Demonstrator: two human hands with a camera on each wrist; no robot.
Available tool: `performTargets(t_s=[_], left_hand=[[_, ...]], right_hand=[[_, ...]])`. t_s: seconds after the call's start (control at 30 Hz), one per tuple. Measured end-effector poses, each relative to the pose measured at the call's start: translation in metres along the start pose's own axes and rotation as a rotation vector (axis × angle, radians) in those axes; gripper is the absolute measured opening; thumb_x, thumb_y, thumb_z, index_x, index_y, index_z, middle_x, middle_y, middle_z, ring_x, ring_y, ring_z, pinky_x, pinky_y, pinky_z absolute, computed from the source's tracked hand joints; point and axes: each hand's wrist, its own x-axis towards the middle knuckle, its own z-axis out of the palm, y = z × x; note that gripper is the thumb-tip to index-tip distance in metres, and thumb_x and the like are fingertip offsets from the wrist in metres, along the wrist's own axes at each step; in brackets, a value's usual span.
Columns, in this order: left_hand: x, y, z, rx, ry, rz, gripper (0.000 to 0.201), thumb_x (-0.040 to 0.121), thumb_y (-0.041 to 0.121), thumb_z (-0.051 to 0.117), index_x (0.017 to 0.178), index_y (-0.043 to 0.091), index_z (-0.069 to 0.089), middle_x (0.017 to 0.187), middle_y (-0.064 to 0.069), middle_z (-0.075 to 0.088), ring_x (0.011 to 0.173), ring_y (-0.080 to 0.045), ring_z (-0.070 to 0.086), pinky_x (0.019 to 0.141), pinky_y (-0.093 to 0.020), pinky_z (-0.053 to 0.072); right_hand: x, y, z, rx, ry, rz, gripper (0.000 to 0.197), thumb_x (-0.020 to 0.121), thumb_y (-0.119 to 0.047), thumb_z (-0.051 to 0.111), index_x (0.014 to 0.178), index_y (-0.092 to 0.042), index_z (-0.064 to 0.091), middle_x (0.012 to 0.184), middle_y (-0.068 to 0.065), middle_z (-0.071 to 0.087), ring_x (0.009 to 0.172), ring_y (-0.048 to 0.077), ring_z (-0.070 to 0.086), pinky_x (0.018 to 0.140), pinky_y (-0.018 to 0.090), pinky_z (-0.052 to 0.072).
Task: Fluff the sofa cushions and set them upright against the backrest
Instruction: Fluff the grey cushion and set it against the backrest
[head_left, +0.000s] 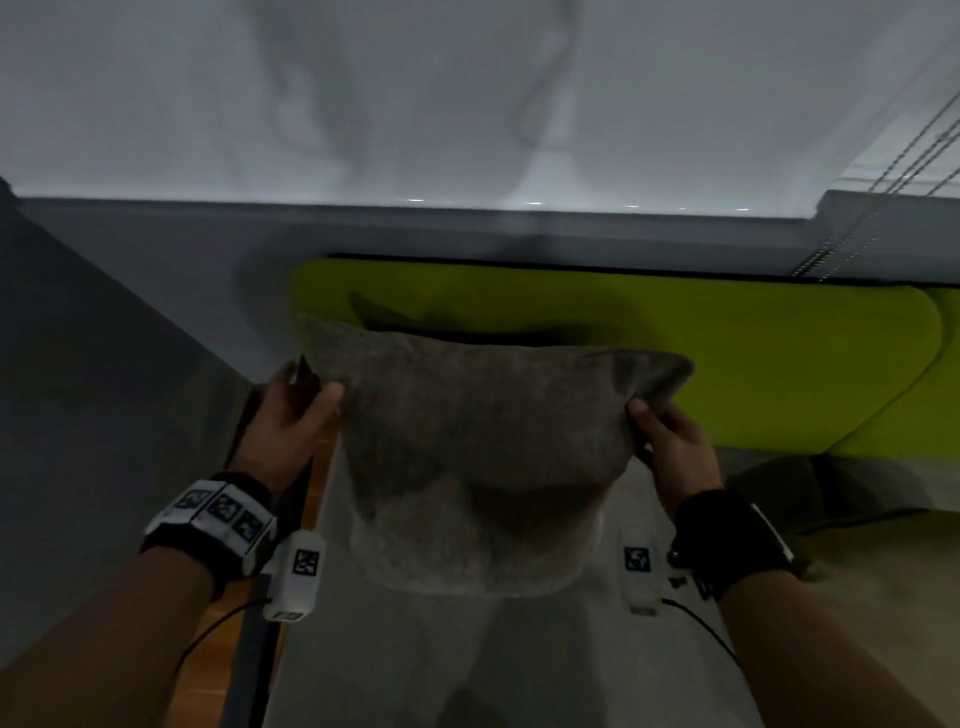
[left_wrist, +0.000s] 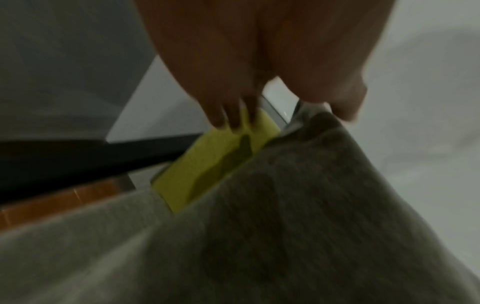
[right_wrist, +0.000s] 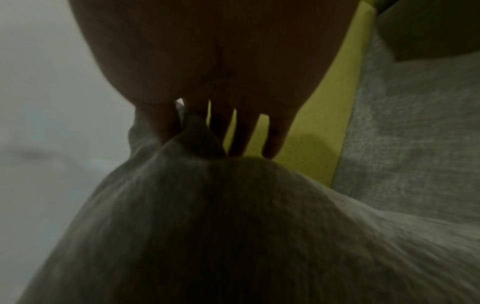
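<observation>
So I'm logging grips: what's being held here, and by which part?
The grey cushion, by its two upper corners: the left hand pinches one, the right hand the other.

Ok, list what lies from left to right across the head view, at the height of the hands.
Grey wall → left hand → grey cushion → right hand → green backrest.
</observation>
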Motion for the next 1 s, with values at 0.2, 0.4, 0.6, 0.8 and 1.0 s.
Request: performTargets(t_s=[0.2,0.4,0.6,0.8,1.0], left_hand=[[0.022,-0.002,0.017,-0.111,-0.056,0.078,0.057,0.071,0.057,0.080,0.117,0.024,0.072,0.116,0.002,0.074,0.110,-0.020,0.069,0.099,-0.047,0.054],[0.022,0.014,0.008,0.092,0.197,0.113,0.037,0.091,0.053,0.059,0.116,0.026,0.054,0.104,0.011,0.064,0.106,-0.021,0.063,0.090,-0.036,0.050],[-0.052,0.015,0.055,0.389,0.009,0.807,0.043,0.097,0.026,0.055,0.134,0.006,0.052,0.139,-0.011,0.051,0.130,-0.020,0.046,0.112,-0.035,0.035],[-0.029,-0.022,0.109,0.997,-0.201,0.732,0.061,0.105,0.052,0.019,0.156,0.021,0.030,0.164,0.004,0.026,0.152,-0.019,0.023,0.122,-0.051,0.017],[0.021,-0.013,0.107,1.163,-0.181,0.610,0.071,0.097,0.066,0.003,0.160,0.033,0.007,0.166,0.016,0.004,0.155,-0.012,0.004,0.123,-0.051,0.000]], right_hand=[[0.002,-0.029,0.012,-0.435,0.218,-0.249,0.046,0.103,-0.049,0.046,0.124,-0.011,0.063,0.115,0.016,0.067,0.105,0.032,0.063,0.079,0.035,0.042],[0.005,-0.047,0.005,-0.419,0.496,-0.246,0.044,0.099,-0.048,0.050,0.123,-0.012,0.055,0.118,0.013,0.063,0.110,0.036,0.062,0.087,0.048,0.050],[-0.068,-0.029,0.079,-0.817,-0.087,-1.014,0.036,0.101,-0.030,0.053,0.134,-0.018,0.059,0.146,0.008,0.054,0.140,0.026,0.044,0.118,0.044,0.031],[-0.029,0.005,0.109,-1.382,-0.207,-0.731,0.061,0.100,-0.064,0.016,0.157,-0.042,0.025,0.169,-0.009,0.017,0.156,0.019,0.012,0.122,0.061,-0.002],[0.015,-0.013,0.102,-1.419,-0.073,-0.537,0.069,0.091,-0.081,0.011,0.154,-0.056,0.005,0.168,-0.022,-0.001,0.156,0.010,-0.007,0.114,0.065,-0.021]])
